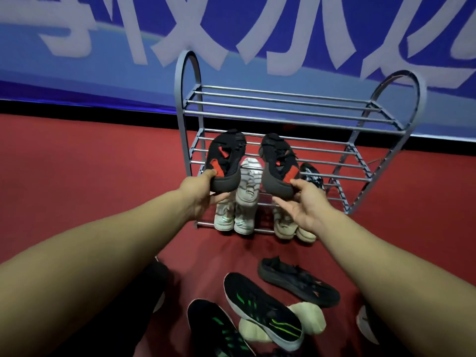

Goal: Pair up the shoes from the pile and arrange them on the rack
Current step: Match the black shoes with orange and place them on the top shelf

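A grey metal shoe rack [296, 113] with three tiers of bars stands against the blue wall banner. My left hand [203, 194] grips the heel of a black shoe with red patches [226, 155], held in front of the middle tier. My right hand [306, 204] holds the heel of the matching black and red shoe [277, 161] beside it. On the bottom tier stand a white pair [244, 199] and a beige pair [286, 225]. A black and white shoe [313, 176] shows behind my right hand.
On the red floor near me lie two black shoes with green stripes [262, 307] [216, 331], a black shoe with an orange mark [298, 282], a pale green shoe [309, 320] under them, and a shoe cut off at the right edge [365, 323].
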The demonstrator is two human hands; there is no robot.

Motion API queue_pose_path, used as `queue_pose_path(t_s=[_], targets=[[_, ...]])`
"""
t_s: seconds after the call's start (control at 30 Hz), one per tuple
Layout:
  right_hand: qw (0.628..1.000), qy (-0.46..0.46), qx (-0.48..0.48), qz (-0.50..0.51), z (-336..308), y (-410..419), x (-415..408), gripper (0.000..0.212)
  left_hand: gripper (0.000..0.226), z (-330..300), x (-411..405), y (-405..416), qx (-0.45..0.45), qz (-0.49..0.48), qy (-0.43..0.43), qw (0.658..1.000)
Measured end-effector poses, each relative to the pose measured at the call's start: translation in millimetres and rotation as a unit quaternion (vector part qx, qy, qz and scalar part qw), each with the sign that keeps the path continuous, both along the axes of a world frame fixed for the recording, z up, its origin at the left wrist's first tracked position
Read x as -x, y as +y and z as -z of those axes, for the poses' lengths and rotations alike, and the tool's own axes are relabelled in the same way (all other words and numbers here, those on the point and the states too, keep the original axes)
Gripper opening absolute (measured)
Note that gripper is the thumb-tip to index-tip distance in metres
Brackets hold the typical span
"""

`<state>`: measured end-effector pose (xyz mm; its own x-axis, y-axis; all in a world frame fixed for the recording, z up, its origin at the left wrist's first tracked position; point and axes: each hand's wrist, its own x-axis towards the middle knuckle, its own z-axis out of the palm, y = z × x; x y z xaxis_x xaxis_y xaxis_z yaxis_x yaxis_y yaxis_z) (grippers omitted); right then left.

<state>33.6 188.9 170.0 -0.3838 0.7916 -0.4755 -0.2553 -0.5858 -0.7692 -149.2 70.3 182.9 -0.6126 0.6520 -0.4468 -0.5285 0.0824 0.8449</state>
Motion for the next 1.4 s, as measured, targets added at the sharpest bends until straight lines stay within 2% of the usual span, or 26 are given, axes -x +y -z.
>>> queue_pose_path(t_s=[0.13,0.27,0.37,0.47,0.57,0.7,0.77,0.87,0.97,1.2,1.27,1.4], targets=[[1.0,0.004,-0.018,-0.004,-0.5,33.7,49.3,0.008,0.019,9.4,33.6,40.8,0.012,-0.006,0.002,1.0],[0.999,-0.014,-0.032,-0.006,4.9,60.9,92.8,0.007,0.049,20.3,60.7,74.1,0.004,-0.01,0.019,1.0],[0.999,-0.036,-0.035,0.002,9.5,70.5,118.0,0.005,0.052,29.6,73.0,91.9,0.008,-0.003,0.032,0.999],[0.997,-0.062,-0.037,0.019,19.0,74.3,131.9,0.018,0.056,37.8,84.3,102.4,0.027,0.012,0.06,0.998],[0.99,-0.121,-0.072,0.017,29.7,72.8,136.0,0.023,0.053,39.2,91.1,106.1,0.058,0.032,0.093,0.994],[0.977,-0.193,-0.093,0.012,37.7,65.4,134.3,0.044,0.039,37.9,89.8,102.2,0.098,0.059,0.092,0.989],[0.976,-0.195,-0.095,-0.006,36.8,62.5,131.4,0.048,0.033,39.7,88.0,100.6,0.106,0.074,0.055,0.99],[0.981,-0.178,-0.076,-0.03,31.8,60.7,128.3,0.056,0.033,46.9,88.5,104.6,0.067,0.015,0.023,0.997],[0.982,-0.17,-0.08,-0.029,30.8,57.4,124.8,0.055,0.017,48.3,82.9,106.3,0.037,-0.025,0.0,0.999],[0.982,-0.165,-0.086,-0.013,39.1,54.2,115.1,0.053,0.02,54.4,82.6,98.7,0.046,-0.011,0.007,0.999],[0.982,-0.163,-0.09,-0.018,39.8,52.6,113.6,0.054,0.026,55.2,83.4,95.2,0.044,-0.003,0.02,0.999],[0.98,-0.164,-0.107,-0.03,35.3,47.7,107.2,0.058,0.054,55.2,82.5,85.4,0.034,0.017,0.036,0.999]])
